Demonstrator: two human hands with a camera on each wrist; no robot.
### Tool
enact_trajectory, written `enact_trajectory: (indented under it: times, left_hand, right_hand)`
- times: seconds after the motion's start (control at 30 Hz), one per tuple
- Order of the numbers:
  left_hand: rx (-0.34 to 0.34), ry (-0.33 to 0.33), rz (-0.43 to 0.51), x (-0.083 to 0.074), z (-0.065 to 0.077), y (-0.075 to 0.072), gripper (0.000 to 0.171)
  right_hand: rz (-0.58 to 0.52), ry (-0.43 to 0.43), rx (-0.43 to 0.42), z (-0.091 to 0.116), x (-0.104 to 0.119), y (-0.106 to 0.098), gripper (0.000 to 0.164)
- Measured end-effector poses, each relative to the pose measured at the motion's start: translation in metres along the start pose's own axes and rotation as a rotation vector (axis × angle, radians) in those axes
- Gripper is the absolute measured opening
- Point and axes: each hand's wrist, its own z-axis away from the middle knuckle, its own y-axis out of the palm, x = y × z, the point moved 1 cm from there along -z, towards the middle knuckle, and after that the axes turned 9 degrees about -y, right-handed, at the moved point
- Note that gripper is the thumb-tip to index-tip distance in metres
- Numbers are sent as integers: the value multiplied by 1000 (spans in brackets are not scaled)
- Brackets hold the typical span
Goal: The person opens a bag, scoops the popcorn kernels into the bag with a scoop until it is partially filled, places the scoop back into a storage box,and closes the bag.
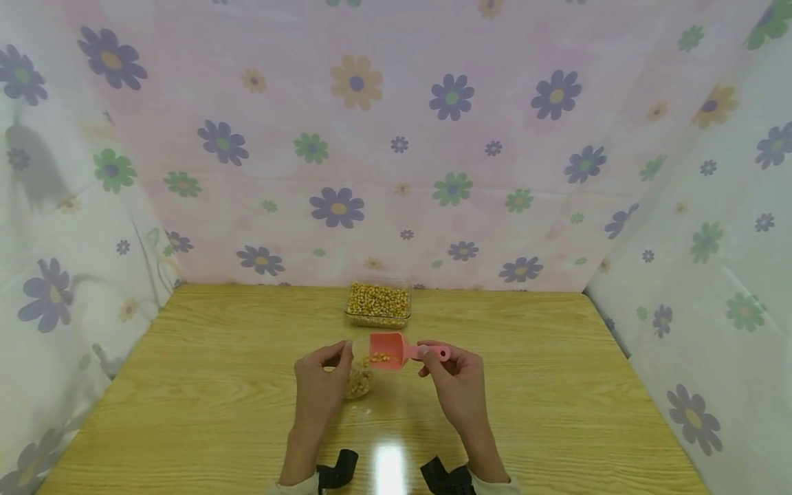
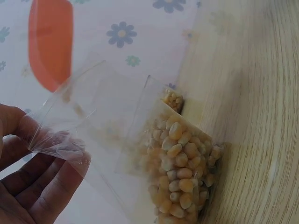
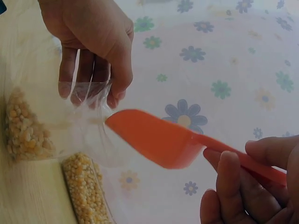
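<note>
A clear plastic bag (image 2: 175,172), its lower part full of corn kernels, stands on the table. My left hand (image 1: 322,381) pinches the bag's upper edge between thumb and fingers. In my right hand (image 1: 459,385) is a red-pink scoop (image 1: 388,350), gripped by its handle. A few kernels (image 1: 379,357) lie in the scoop, whose front lip is at the bag's mouth, near my left fingertips. In the right wrist view the scoop (image 3: 154,140) tilts slightly, and its inside is hidden.
A clear rectangular container (image 1: 379,321) of corn kernels stands at the table's back edge, beyond the hands. The wooden table (image 1: 544,371) meets a flower-patterned curtain (image 1: 396,165) behind and at both sides.
</note>
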Motion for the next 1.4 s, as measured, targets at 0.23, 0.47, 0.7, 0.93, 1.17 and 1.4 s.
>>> enact_trajectory:
  times: [0.23, 0.47, 0.7, 0.93, 1.17, 1.4]
  left_hand:
    - [3, 36, 18, 0, -4, 1, 15]
    - [5, 25, 26, -2, -5, 3, 15]
    - [5, 12, 33, -2, -8, 2, 16]
    - [15, 5, 37, 2, -8, 0, 16]
    - [2, -1, 26, 3, -4, -2, 16]
    - [18, -27, 19, 7, 2, -1, 18]
  right_hand:
    - [-30, -35, 10, 1, 3, 0, 18]
    - [-33, -100, -3, 1, 7, 3, 17]
    - [6, -180, -66, -1, 5, 4, 14]
    - [66, -188, -122, -2, 4, -1, 12]
    - [189, -279, -60, -24, 6, -4, 11]
    - [304, -389, -34, -59, -21, 5, 27]
